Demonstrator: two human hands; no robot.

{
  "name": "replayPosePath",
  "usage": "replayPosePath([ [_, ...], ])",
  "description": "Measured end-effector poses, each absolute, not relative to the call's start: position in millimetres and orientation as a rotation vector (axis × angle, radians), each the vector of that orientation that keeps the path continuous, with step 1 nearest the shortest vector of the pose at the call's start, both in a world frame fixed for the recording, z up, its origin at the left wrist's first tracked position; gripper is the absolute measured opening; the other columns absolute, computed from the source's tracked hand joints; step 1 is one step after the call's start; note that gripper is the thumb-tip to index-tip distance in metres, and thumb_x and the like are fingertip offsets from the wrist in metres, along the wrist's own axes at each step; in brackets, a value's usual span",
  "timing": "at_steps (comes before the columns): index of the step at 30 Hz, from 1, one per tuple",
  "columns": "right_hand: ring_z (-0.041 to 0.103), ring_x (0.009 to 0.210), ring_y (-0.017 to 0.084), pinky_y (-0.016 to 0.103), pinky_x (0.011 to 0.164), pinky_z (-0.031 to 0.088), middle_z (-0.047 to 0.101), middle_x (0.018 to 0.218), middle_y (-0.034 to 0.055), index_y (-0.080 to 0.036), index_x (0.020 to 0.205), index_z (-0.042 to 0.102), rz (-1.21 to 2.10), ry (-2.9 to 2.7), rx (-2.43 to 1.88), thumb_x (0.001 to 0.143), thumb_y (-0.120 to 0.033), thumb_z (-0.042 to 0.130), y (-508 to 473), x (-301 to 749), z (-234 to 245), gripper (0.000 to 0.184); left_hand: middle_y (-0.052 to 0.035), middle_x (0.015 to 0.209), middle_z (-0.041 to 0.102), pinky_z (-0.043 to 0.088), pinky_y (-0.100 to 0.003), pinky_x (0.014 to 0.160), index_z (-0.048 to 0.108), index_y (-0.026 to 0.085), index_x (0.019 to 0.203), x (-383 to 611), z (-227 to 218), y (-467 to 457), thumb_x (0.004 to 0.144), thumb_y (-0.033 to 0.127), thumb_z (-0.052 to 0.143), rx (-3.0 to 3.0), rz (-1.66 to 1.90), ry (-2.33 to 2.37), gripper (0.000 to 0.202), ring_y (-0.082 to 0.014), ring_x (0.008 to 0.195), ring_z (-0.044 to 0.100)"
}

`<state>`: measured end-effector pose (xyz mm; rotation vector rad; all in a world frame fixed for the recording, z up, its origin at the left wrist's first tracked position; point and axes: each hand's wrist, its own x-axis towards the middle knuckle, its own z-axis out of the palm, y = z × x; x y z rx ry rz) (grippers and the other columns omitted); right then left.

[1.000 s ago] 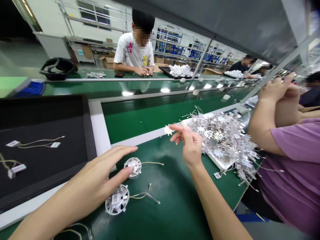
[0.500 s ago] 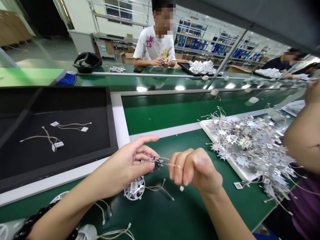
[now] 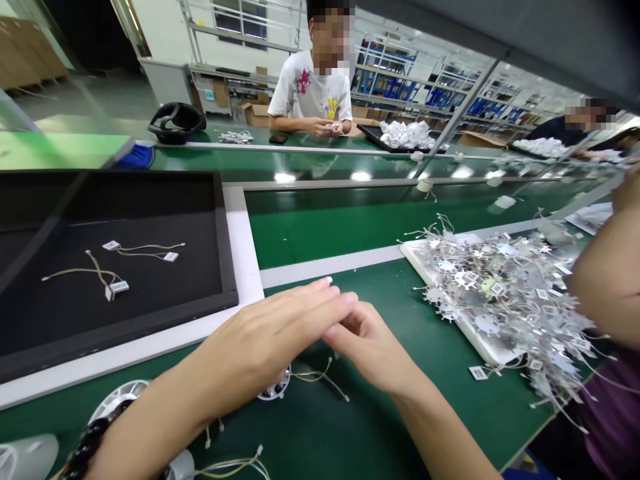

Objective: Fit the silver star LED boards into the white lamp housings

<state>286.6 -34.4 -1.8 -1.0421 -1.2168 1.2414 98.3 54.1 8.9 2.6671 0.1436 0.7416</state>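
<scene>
Head: left hand [image 3: 280, 327] touching right hand [image 3: 370, 350]

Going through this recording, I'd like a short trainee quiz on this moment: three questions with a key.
1. Which hand wears the dark beaded bracelet?
2. True or false: the star-shaped metal plates lie on a white board.
3. Fill in the blank: the wires in the black tray carry small white ____.

Key:
1. The left hand
2. True
3. Tags
</scene>
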Motion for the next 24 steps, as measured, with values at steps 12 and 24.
replayPosePath([
  [12, 0.056, 0.069, 0.013, 0.026, 0.065, 0.047, 0.067, 0.075, -0.0016, -0.018, 0.081, 0.072, 1.311, -1.180, -1.195, 0.085, -0.041, 0.082, -36.4, 283.0, -3.1, 0.025, -0.0041, 0.115, 0.080, 0.066, -0.025, 0.083, 0.057, 0.028, 0.141, 100.7, 33.5, 56.6, 0.097, 0.040, 0.068, 1.692, 0.464, 0.615, 0.046, -0.0203, 0.099, 0.078],
  [24, 0.066, 0.076, 0.013, 0.026, 0.072, 0.054, 0.075, 0.082, 0.0012, -0.020, 0.091, 0.080, 1.441, -1.190, -1.070, 0.087, -0.043, 0.082, -37.9, 292.3, -0.2, 0.024, 0.0017, 0.080, 0.071, 0.060, -0.019, 0.053, 0.067, 0.020, 0.120, 98.9, 38.9, 61.4, 0.095, 0.041, 0.067, 1.586, 0.406, 0.694, 0.033, -0.0142, 0.064, 0.071],
])
